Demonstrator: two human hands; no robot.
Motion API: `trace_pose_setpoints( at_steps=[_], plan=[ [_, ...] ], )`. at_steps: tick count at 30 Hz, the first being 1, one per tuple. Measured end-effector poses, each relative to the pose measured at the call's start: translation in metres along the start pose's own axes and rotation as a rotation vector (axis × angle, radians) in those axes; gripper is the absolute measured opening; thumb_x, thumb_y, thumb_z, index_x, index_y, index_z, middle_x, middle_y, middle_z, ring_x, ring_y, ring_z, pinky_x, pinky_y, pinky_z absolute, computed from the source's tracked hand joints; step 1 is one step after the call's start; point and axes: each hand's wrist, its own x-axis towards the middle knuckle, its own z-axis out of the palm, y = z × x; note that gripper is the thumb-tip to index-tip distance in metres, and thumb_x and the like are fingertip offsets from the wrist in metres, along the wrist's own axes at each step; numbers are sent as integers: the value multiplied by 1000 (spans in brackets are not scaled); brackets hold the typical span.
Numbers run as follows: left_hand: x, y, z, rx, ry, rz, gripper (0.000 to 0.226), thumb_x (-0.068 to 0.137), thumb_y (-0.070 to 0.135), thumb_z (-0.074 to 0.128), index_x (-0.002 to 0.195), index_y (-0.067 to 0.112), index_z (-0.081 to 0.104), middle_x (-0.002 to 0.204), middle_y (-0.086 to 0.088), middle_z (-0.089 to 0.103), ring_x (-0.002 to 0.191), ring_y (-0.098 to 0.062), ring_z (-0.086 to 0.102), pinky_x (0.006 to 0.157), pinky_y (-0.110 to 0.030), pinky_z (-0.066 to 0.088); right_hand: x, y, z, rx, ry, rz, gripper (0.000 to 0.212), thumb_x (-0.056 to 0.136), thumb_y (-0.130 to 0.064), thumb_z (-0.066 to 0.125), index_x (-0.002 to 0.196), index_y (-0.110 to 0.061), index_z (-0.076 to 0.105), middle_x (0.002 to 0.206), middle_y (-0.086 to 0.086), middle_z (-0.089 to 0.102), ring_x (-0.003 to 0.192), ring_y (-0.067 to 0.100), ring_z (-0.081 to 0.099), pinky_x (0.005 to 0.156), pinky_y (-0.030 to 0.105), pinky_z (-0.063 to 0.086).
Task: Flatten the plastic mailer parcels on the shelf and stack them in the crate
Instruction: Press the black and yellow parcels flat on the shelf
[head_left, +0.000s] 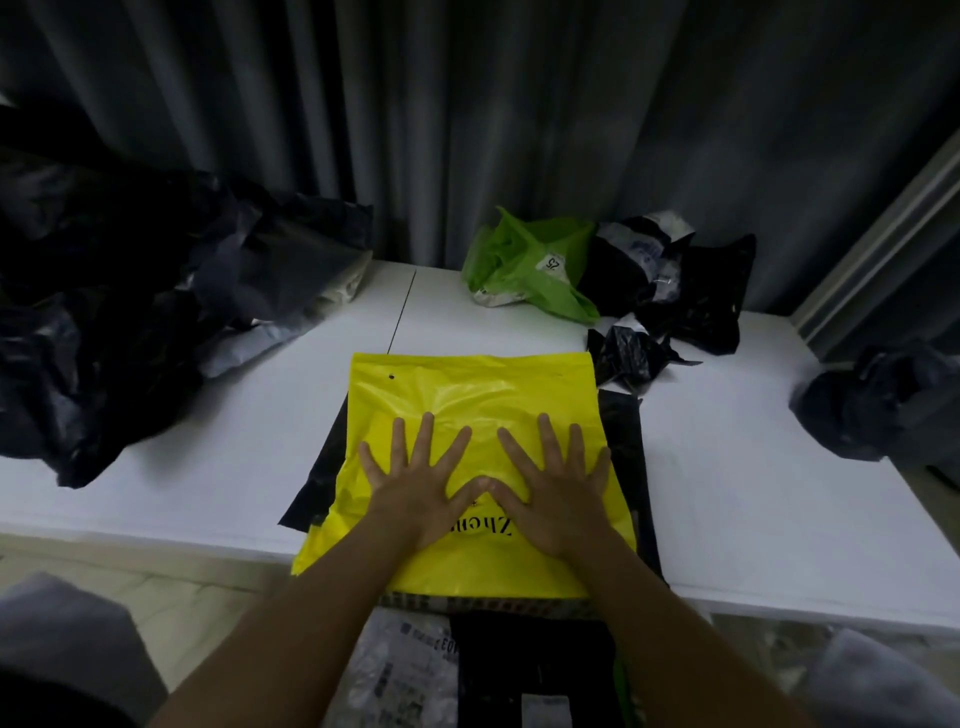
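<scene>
Both the left hand (415, 483) and right hand (553, 483) press spread, straight fingers (545, 434) flat on the bright yellow plastic mailer bag (467, 389) under them to squash it smooth on the white table (234, 441).

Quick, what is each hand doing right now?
Left hand: open, fingers spread, pressing flat on the yellow mailer.
Right hand: open, pressing the same mailer.

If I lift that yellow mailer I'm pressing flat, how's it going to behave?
The yellow mailer will probably go floppy: it is thin film with wrinkles, lying flat under the left hand and right hand. It looks light, with no bulge showing. Its glossy surface may slide on the black mailer beneath, so lift it by an edge.
</scene>
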Motion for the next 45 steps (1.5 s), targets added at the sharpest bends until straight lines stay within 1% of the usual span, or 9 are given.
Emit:
trace_pose_setpoints(
  at_steps=[7, 10, 12, 15, 20, 31, 37, 41, 45],
  plan=[
    [-5, -3, -25, -34, -30, -21, 69, 89, 72, 18, 148, 47, -8, 159, -3, -18, 145, -31, -16, 110, -62, -8, -2, 0, -23, 218, 34, 39, 71, 87, -74, 32, 149, -47, 10, 161, 0, -6, 147, 28, -6, 114, 55, -6],
    [-17, -20, -35, 54, 231, -223, 61, 97, 38, 28, 152, 23, 7, 153, -18, 14, 138, -37, 19, 109, -51, 22, -11, 8, -39, 311, 345, 247, 66, 90, -50, 45, 149, -27, 26, 155, 10, 20, 137, 34, 21, 107, 48, 22],
    [-27, -34, -40, 70, 260, -360, 57, 93, 28, 24, 146, 7, 20, 138, -19, 35, 124, -36, 37, 97, -42, 35, -17, 17, -48, 326, 314, 418, 66, 92, -39, 51, 149, -20, 23, 146, 15, 31, 128, 36, 30, 100, 45, 29],
    [-30, -46, -45, -76, 146, -410, 44, 96, 23, 39, 135, 2, 31, 131, -19, 44, 120, -36, 42, 97, -42, 38, -20, 23, -51, 435, 200, 494, 62, 94, -33, 51, 147, -16, 23, 139, 16, 40, 126, 38, 35, 99, 47, 31],
    [-21, -57, -55, -403, 157, -382, 39, 93, 15, 53, 125, -1, 38, 126, -25, 49, 117, -43, 45, 93, -47, 40, -25, 26, -55, 679, 320, 435, 45, 91, -12, 51, 135, -13, 41, 117, 16, 58, 106, 39, 53, 87, 48, 46],
    [-11, -57, -52, -246, 142, -472, 63, 93, 50, 51, 134, 6, 35, 134, -23, 40, 124, -40, 39, 99, -46, 36, -25, 37, -38, 578, 211, 725, 83, 89, -56, 52, 151, -15, 13, 144, 21, 33, 130, 40, 33, 103, 50, 29],
    [-17, -70, -53, -303, 37, -527, 56, 91, 44, 57, 131, 7, 43, 132, -17, 46, 124, -37, 40, 101, -44, 34, -28, 41, -33, 765, 126, 537, 85, 85, -49, 64, 147, -9, 22, 140, 19, 42, 128, 41, 40, 103, 53, 35],
    [-32, -72, -68, -274, 219, -481, 31, 94, 22, 47, 123, 13, 46, 128, -14, 49, 121, -36, 40, 94, -42, 34, -39, 34, -34, 826, 49, 430, 79, 83, -43, 70, 138, -6, 29, 129, 17, 53, 110, 34, 54, 92, 46, 47],
    [-51, -70, -96, -258, 473, -294, 15, 96, 20, 47, 109, 12, 46, 107, -12, 63, 107, -34, 53, 80, -37, 28, -48, 16, -52, 489, 115, 384, 94, 80, -45, 67, 150, -19, 9, 144, 13, 28, 132, 36, 26, 100, 45, 33]
  ],
)
